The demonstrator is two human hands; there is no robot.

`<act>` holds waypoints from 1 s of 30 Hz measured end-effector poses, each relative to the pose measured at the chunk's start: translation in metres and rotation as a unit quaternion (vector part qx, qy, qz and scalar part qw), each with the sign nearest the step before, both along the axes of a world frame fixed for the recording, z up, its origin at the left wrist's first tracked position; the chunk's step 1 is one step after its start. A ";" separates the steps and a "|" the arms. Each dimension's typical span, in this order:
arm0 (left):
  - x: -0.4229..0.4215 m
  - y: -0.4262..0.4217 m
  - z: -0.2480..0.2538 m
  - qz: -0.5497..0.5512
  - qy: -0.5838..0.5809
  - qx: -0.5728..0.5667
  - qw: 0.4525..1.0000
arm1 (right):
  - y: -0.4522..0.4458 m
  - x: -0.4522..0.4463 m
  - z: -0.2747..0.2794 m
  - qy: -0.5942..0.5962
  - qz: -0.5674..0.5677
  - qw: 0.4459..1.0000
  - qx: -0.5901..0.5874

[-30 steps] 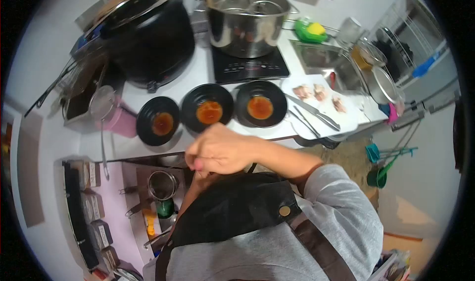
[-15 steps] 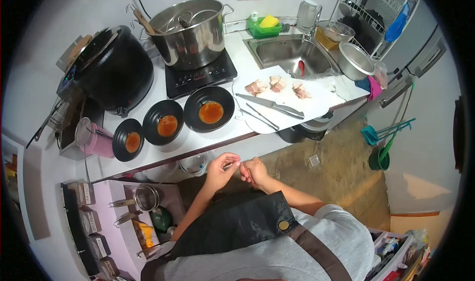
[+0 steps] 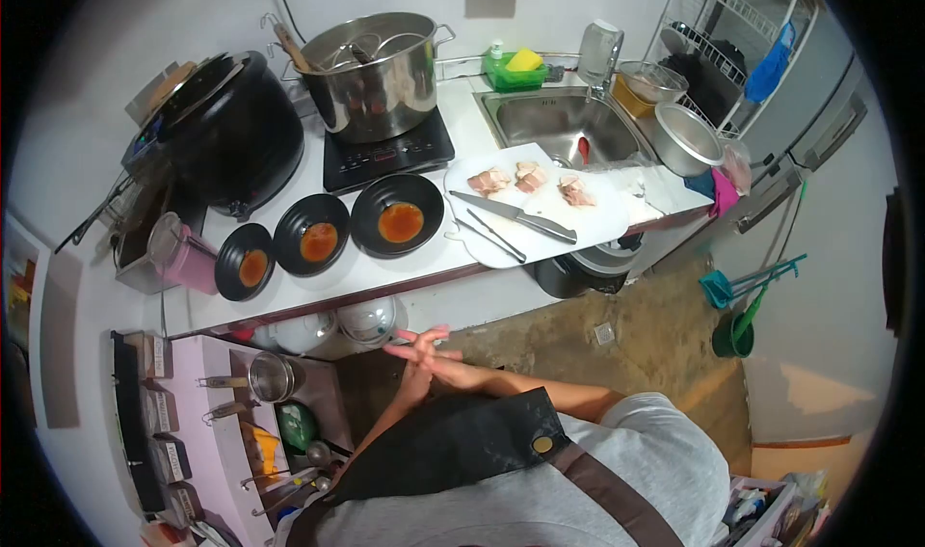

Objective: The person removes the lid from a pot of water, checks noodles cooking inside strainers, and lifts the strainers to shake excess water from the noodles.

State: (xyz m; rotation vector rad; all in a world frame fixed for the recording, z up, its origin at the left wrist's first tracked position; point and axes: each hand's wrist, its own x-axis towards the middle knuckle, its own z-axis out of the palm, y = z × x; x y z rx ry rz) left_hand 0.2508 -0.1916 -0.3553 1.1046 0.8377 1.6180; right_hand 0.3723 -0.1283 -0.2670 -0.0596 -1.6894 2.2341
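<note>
In the head view, my left hand (image 3: pixel 414 381) and right hand (image 3: pixel 451 370) meet in front of my apron (image 3: pixel 453 431), fingers stretched out and crossing, and I can see nothing held in either. They are below the front edge of the tabletop (image 3: pixel 385 275), apart from everything on it. The three black bowls (image 3: pixel 292 248) stand in a slanting row there, each with a reddish-brown liquid (image 3: pixel 319 242) in the bottom. The leftmost is close to the edge, so a careless sleeve or elbow could tip it and spill the lot. On my right, the white board (image 3: pixel 602 224) comes right up to the edge; if I leaned on that side, it could tilt or slide. The knife (image 3: pixel 520 216) lies on it beside the raw meat pieces (image 3: pixel 488 181), blade bare, and a hasty reach across could cut me or smear raw juices on my fingers
</note>
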 end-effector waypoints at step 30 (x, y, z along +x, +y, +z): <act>-0.087 -0.014 0.069 0.099 0.511 -0.203 0.830 | 0.017 -0.048 -0.009 -0.251 -0.150 0.828 0.478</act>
